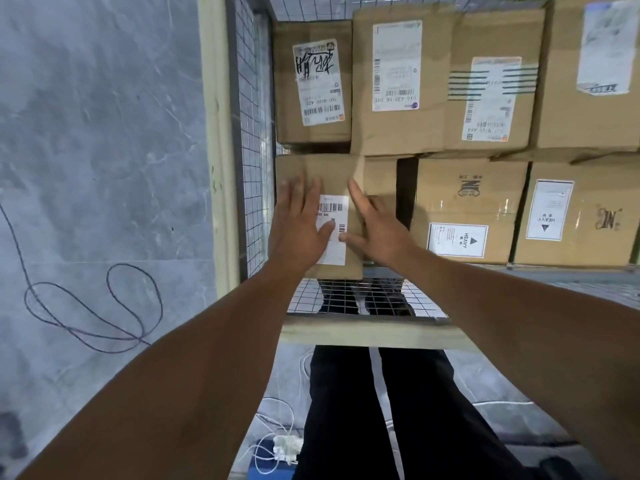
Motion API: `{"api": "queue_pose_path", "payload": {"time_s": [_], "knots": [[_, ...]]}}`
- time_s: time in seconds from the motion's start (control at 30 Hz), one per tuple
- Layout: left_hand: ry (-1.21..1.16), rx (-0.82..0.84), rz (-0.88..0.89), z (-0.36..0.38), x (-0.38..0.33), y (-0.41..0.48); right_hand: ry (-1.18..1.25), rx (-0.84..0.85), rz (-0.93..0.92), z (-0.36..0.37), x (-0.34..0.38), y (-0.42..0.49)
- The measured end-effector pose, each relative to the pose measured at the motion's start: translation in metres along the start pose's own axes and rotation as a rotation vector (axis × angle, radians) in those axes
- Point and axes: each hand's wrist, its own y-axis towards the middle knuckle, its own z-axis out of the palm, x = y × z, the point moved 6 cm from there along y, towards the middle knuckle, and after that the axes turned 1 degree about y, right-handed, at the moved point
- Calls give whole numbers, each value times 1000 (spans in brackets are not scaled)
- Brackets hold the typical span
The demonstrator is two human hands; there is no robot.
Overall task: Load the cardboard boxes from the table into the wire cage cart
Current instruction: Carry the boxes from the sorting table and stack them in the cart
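A small cardboard box with a white barcode label lies in the near left corner of the wire cage cart. My left hand lies flat on the box top, fingers straight. At the box's right edge rests my right hand, fingers extended along the side and thumb on the label. Several larger labelled cardboard boxes fill the cart behind and to the right.
The cart's wire mesh left wall stands close beside the small box. A dark cable loops on the grey floor at left. White cords and a power strip lie by my legs. The cart's front rail crosses below my forearms.
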Motion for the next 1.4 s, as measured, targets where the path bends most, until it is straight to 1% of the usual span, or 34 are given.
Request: {"api": "queue_pose_path", "payload": {"time_s": [0.07, 0.13, 0.17, 0.23, 0.3, 0.33, 0.4, 0.47, 0.57, 0.67, 0.77, 0.83, 0.9, 0.97, 1.07, 1.17, 1.23, 1.4], "knots": [[-9, 42, -15, -4, -1, 0, -119, 14, 34, -8, 4, -4], [-97, 75, -88, -19, -6, -3, -172, -15, 65, -24, 15, -16], [-155, 64, -146, -31, -11, -6, -184, -46, 81, -35, 22, -25], [-294, -13, -240, -68, -25, -20, -159, -112, 120, -61, 39, -49], [-456, -64, -247, -112, -47, -41, -59, -208, 160, -96, 65, -76], [-497, -55, -220, -135, -60, -51, 3, -281, 195, -119, 79, -89], [-450, -60, -140, -184, -83, -68, 98, -429, 241, -167, 110, -115], [-344, -152, -76, -242, -104, -84, 99, -546, 206, -215, 153, -140], [-174, -305, 37, -332, -140, -107, 55, -710, 84, -278, 218, -187], [-163, -387, 112, -412, -172, -125, -7, -812, -6, -328, 271, -232], [-111, -488, 259, -489, -211, -149, -61, -907, -70, -375, 318, -284], [-76, -534, 323, -532, -237, -163, -20, -965, -125, -403, 341, -319], [-99, -541, 361, -564, -260, -178, 72, -1010, -197, -424, 355, -354], [-152, -532, 396, -585, -280, -194, 97, -1059, -215, -439, 357, -386], [-190, -554, 475, -602, -313, -221, 67, -1143, -206, -454, 356, -431], [-139, -571, 559, -596, -368, -243, 42, -1313, -177, -463, 338, -485], [-93, -570, 648, -576, -413, -258, 19, -1394, -80, -462, 307, -525], [-67, -478, 883, -503, -533, -300, -9, -1484, 248, -447, 195, -635]]}}
